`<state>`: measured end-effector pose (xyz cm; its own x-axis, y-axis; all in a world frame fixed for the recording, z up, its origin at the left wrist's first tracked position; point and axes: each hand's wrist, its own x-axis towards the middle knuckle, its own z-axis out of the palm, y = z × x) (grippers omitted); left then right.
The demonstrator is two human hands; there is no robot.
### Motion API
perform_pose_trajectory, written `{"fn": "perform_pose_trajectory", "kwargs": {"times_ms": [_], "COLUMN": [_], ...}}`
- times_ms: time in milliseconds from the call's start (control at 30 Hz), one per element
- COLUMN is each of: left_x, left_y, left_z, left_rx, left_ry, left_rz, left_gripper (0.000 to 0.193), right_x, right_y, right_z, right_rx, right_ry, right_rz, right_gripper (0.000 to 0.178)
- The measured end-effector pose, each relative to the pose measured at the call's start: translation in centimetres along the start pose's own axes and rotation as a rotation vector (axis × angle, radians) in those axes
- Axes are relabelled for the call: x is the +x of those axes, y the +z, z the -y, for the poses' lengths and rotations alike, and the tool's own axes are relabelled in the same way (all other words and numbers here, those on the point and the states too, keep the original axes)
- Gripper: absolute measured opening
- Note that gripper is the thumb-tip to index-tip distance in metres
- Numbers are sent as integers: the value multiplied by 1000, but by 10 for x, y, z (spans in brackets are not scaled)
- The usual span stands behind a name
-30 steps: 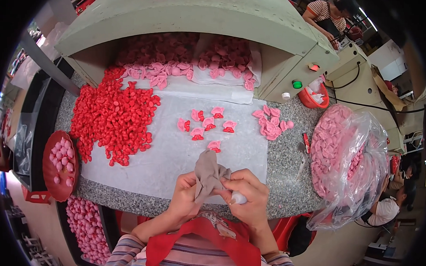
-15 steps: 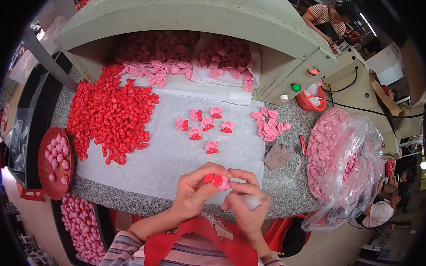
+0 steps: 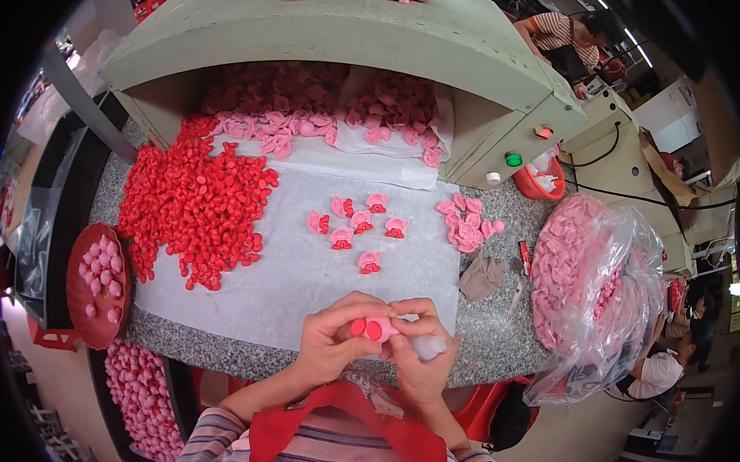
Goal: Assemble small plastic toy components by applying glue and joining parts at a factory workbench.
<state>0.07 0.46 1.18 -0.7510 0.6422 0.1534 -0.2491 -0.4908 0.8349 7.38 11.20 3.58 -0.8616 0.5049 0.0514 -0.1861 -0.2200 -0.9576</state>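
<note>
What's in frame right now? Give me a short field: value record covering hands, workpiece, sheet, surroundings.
left_hand: left hand grips pink piece
right_hand: right hand holds pale bottle, also at the piece
workpiece_detail: two red ovals on its left side
on_white_sheet: seven pink-and-red pieces; red parts pile at left
sheet_right_edge: loose pink parts
right_of_sheet: grey cloth, plastic bag of pink parts
left_of_sheet: red dish with pink balls
</note>
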Motion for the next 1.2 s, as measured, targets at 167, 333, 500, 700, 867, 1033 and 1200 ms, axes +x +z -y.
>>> {"fn": "perform_pose_trajectory", "kwargs": {"times_ms": [167,333,500,700,867,1033,1200], "left_x": [1,-2,1,4,4,1,-2], "left_y": [1,0,1,9,10,7,8], "left_z": [-6,-6,-9,-15,-14,-16,-17], "left_rx": [225,179,197,546,657,728,815], "left_ry": [81,58,122,270,257,357,450], "left_rz": [23,-3,6,-41,-117,-134,-150], "left_gripper": [39,37,33,33,33,30,29], "right_x": [1,-2,2,3,6,8,13], "right_y": [-4,-5,-10,-17,-15,-6,-13], "right_z": [-9,-14,-23,-50,-45,-28,-40], "right_rx": [-16,-1,203,645,691,265,236], "right_ry": [-103,-70,-17,143,176,5,-84], "right_rz": [40,41,111,157,166,276,369], "right_gripper": [14,14,9,11,23,63,64]}}
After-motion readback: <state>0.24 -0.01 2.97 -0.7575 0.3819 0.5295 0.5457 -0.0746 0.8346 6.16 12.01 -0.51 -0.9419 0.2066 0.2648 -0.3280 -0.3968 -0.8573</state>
